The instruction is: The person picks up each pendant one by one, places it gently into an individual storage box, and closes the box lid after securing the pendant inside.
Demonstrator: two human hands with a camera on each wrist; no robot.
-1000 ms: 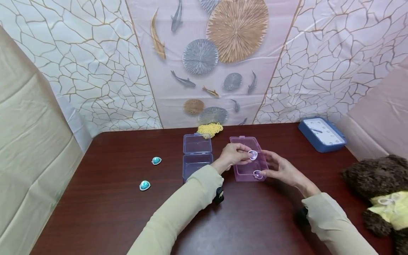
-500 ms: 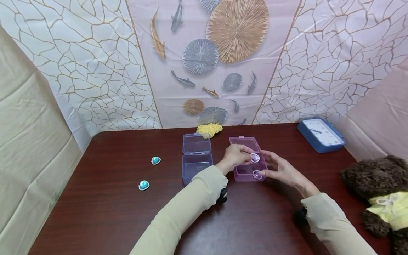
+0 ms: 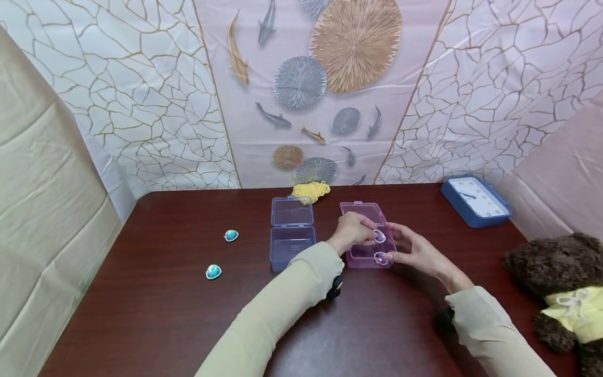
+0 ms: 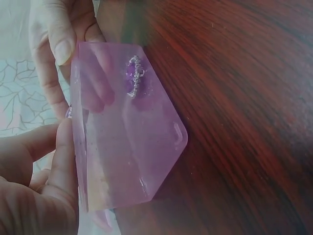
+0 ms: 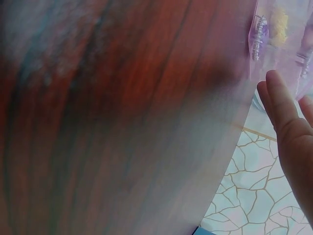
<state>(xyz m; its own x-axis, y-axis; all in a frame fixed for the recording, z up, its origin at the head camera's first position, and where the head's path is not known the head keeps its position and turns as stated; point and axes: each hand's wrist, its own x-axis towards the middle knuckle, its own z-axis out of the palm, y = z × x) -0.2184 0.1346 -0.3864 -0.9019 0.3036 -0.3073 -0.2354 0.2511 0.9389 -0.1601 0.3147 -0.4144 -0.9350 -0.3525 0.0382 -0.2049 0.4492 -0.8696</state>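
Over the right part of the open pink see-through plastic box (image 3: pixel 361 252), my left hand (image 3: pixel 351 230) pinches a purple gem (image 3: pixel 379 237) with a beaded silvery rim. A second purple gem (image 3: pixel 381 258) lies inside, near the front right corner; the left wrist view shows this purple gem (image 4: pixel 133 77) through the wall. At the box's right side is my right hand (image 3: pixel 416 253), its thumb by the front corner and its fingers extended along the side. The right wrist view shows those fingers (image 5: pixel 283 100) fairly straight against the box.
An open blue see-through box (image 3: pixel 292 248) stands left of the pink one. Two teal gems (image 3: pixel 213 272) lie farther left. Yellow cord (image 3: pixel 311 191) sits behind the boxes. A blue clock (image 3: pixel 477 201) and a brown teddy bear (image 3: pixel 556 267) are on the right.
My left hand has moved a little right and lower, bringing the pinched purple gem closer to the box's right side. My right hand stays in place.
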